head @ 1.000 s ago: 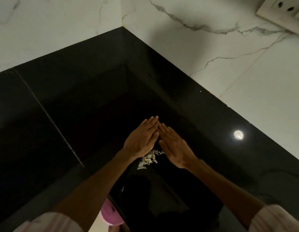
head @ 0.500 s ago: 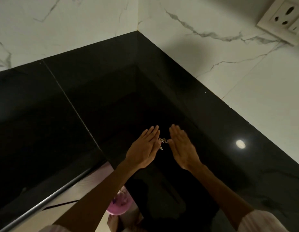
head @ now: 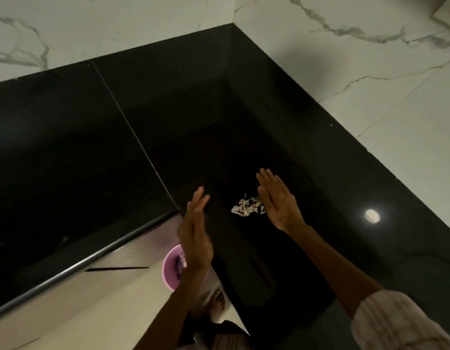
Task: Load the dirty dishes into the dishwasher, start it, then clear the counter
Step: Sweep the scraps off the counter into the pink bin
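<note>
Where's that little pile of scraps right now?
In the head view, the pile of scraps lies on the black counter, right of centre, against the right hand; the left hand is apart, over the counter's edge.

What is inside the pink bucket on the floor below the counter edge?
The pink bucket holds some pale scraps against its right inner wall. The left hand and forearm cover its right side, so the rest of the contents cannot be seen.
</note>
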The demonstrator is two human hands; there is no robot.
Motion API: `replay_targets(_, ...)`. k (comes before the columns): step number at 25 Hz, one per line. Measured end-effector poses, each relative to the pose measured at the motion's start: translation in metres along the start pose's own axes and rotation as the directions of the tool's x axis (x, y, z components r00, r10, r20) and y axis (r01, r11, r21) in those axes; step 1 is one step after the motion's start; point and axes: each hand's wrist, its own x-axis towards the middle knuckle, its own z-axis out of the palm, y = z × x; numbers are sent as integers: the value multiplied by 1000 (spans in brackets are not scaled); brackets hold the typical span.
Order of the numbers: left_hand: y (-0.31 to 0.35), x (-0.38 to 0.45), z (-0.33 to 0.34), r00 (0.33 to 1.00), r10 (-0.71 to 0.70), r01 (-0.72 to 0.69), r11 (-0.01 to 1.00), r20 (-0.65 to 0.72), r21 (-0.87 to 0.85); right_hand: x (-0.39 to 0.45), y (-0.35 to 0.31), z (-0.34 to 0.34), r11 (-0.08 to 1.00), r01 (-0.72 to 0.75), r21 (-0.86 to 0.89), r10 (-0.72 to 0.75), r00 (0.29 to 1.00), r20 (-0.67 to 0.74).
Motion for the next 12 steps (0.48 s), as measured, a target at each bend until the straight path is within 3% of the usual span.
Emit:
replay_targets(2,-4,-18,-21,960,-147,142,989,-237,-38,-17,-2,7,995,95,24,-96,995,29)
replay_targets(3,-5,-21,-27,881,-353,297,931,-315,-212,-26,-2,8,988,139,73,-142,989,39)
replay_targets(4,-6,-22,-30,783,-551,364,782,-288,-507,-33,-2,7,977,154,147,-162,986,45)
replay_targets(5,-6,-22,-31,726,-658,337,594,-199,-731,-38,1,5,960,141,241,-155,987,40)
replay_targets(6,-5,-23,-31,730,-668,270,481,-148,-834,-41,3,3,939,103,329,-114,993,12)
replay_targets(8,-6,-24,-28,735,-659,179,418,-162,-891,-39,8,0,905,-25,425,67,994,-84)
replay_targets(10,-5,-27,-23,733,-658,130,382,-171,-915,-32,8,-2,899,-136,417,219,963,-159)
replay_targets(12,-7,-29,-16,728,-656,71,362,-200,-929,-26,3,2,929,-186,321,257,946,-196)
